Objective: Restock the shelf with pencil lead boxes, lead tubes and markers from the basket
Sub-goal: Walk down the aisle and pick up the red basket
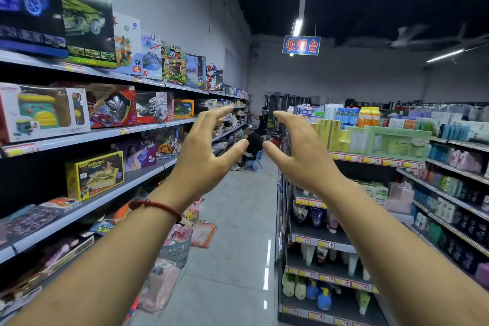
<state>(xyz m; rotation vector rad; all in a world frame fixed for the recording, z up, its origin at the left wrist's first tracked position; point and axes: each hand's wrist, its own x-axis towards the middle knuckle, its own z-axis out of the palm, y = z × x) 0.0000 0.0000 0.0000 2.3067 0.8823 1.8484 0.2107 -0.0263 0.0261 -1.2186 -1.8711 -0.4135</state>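
Both my arms are stretched out ahead of me in a shop aisle. My left hand (203, 151) is raised at chest height, fingers spread and loosely bent, holding nothing; a red cord bracelet circles its wrist. My right hand (299, 151) mirrors it a short gap to the right, fingers also spread and empty. A grey-blue plastic basket (176, 251) stands on the floor by the left shelving, below my left forearm, with pink goods in it. No pencil lead boxes, lead tubes or markers can be made out.
Toy boxes fill the left shelves (87, 137). The right gondola (370, 161) carries bottles and toiletries. Packets (203, 234) lie on the grey tiled floor near the basket. A person (251, 148) sits on a blue stool far down the aisle. A blue sign (301, 45) hangs overhead.
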